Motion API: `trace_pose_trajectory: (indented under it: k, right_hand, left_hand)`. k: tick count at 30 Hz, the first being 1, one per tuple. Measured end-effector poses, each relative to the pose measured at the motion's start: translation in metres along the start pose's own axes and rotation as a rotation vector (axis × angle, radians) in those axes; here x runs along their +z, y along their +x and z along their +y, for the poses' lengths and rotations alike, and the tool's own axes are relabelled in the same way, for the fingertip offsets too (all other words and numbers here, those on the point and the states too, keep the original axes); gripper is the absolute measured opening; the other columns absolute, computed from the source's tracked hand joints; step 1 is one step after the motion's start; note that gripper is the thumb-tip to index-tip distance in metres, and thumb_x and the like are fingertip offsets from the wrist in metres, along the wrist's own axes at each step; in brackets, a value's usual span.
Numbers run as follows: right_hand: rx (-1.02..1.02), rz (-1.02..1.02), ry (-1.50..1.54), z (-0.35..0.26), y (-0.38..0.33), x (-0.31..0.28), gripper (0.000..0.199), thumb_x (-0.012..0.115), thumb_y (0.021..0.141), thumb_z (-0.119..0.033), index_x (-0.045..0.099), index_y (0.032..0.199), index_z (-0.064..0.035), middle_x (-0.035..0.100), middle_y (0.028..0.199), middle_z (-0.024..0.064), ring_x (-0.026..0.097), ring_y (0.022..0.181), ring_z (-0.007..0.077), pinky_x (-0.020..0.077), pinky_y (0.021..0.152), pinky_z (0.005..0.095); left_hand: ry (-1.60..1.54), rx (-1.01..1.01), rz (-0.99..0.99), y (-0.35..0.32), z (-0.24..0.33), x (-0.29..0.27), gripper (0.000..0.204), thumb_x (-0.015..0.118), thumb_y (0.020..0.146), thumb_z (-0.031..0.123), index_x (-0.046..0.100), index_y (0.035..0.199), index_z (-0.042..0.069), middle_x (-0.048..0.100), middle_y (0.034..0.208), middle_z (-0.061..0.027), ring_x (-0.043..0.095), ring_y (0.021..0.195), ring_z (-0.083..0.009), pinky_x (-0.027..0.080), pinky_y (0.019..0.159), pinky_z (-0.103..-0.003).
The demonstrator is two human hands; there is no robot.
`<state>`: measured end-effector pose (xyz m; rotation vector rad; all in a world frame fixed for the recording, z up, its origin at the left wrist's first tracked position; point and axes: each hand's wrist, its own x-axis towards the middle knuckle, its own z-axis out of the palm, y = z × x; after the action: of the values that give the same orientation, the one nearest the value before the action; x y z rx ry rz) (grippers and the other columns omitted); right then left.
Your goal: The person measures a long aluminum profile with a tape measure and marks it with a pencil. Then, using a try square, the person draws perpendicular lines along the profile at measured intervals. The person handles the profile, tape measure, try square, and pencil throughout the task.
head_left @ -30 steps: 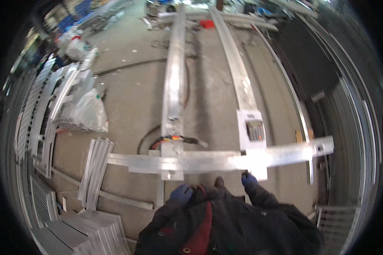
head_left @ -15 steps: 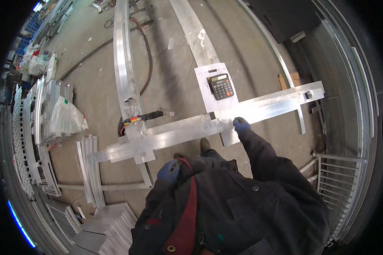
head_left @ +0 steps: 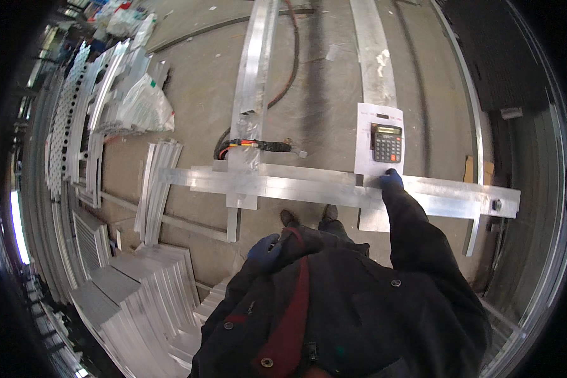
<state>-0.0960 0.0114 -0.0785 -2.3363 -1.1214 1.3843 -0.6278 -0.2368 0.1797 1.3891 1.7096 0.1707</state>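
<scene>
My right hand (head_left: 392,179), in a blue glove with dark fingertips, is at the lower edge of a white printed sheet (head_left: 366,148), over a long silvery metal bar (head_left: 296,188). Its fingers are drawn together, and anything in them is hidden. On the sheet lies a black calculator (head_left: 387,143) with grey and orange keys, just beyond that hand. My left hand (head_left: 264,250), also blue-gloved, hangs by the front of my dark jacket, away from the bar. Those fingers are curled; what they hold, if anything, cannot be made out.
Two long metal profiles (head_left: 253,69) (head_left: 373,47) run away from me under the crossbar. A black-wrapped cable tool (head_left: 274,146) rests across the left one. Stacked metal lengths (head_left: 151,283) and a plastic-wrapped bundle (head_left: 148,107) stand at left. Cardboard (head_left: 469,169) lies at right.
My view has turned, so the crossbar lies more level and the sheet sits farther right. My right hand has moved from the bar up to the sheet's lower edge. My left hand stays low.
</scene>
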Motion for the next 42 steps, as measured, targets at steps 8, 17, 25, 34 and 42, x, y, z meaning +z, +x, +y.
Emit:
trace_pose_trajectory:
  k: [8,17,25,34,42]
  right_hand:
    - [-0.037,0.040,-0.069,0.015,0.007,0.004,0.060,0.078,0.091,-0.032,0.063,0.142,-0.0031,0.080,0.117,0.0234,0.078,0.109,0.0365,0.0606,0.097,0.0452]
    - [-0.146,0.093,-0.018,0.027,0.009,0.012,0.065,0.081,0.095,-0.025,0.057,0.150,-0.0008,0.080,0.103,0.0159,0.075,0.086,0.0224,0.0610,0.076,0.0378]
    - [-0.167,0.170,0.080,0.007,-0.032,0.013,0.073,0.077,0.099,-0.027,0.048,0.161,-0.0042,0.079,0.105,0.0165,0.074,0.076,0.0224,0.0607,0.071,0.0388]
    - [-0.254,-0.043,0.242,0.028,-0.170,0.140,0.056,0.078,0.102,-0.020,0.056,0.152,-0.0079,0.072,0.090,0.0103,0.064,0.064,0.0170,0.0528,0.056,0.0343]
    - [-0.083,-0.417,-0.140,0.070,-0.339,0.316,0.063,0.083,0.100,-0.028,0.058,0.149,0.0012,0.077,0.104,0.0162,0.075,0.079,0.0261,0.0623,0.070,0.0420]
  left_hand:
    - [-0.046,0.023,0.001,-0.004,-0.013,0.016,0.056,0.065,0.107,0.044,0.063,0.151,0.008,0.070,0.144,-0.0211,0.068,0.132,-0.0382,0.054,0.113,-0.048]
    - [-0.007,-0.004,-0.006,-0.009,-0.015,0.020,0.056,0.067,0.106,0.042,0.064,0.149,0.006,0.070,0.143,-0.0226,0.069,0.131,-0.0397,0.055,0.111,-0.049]
    - [-0.094,-0.081,0.050,-0.040,-0.026,0.005,0.054,0.067,0.105,0.041,0.064,0.148,0.007,0.071,0.141,-0.0224,0.068,0.132,-0.0413,0.054,0.112,-0.050]
    - [-0.250,-0.147,0.143,-0.139,-0.145,0.003,0.064,0.070,0.103,0.047,0.059,0.156,0.012,0.074,0.137,-0.0237,0.072,0.126,-0.0441,0.058,0.105,-0.053]
    - [-0.369,-0.381,0.135,-0.280,-0.313,-0.027,0.066,0.071,0.104,0.040,0.054,0.161,0.013,0.079,0.119,-0.0250,0.080,0.108,-0.0374,0.061,0.095,-0.049]
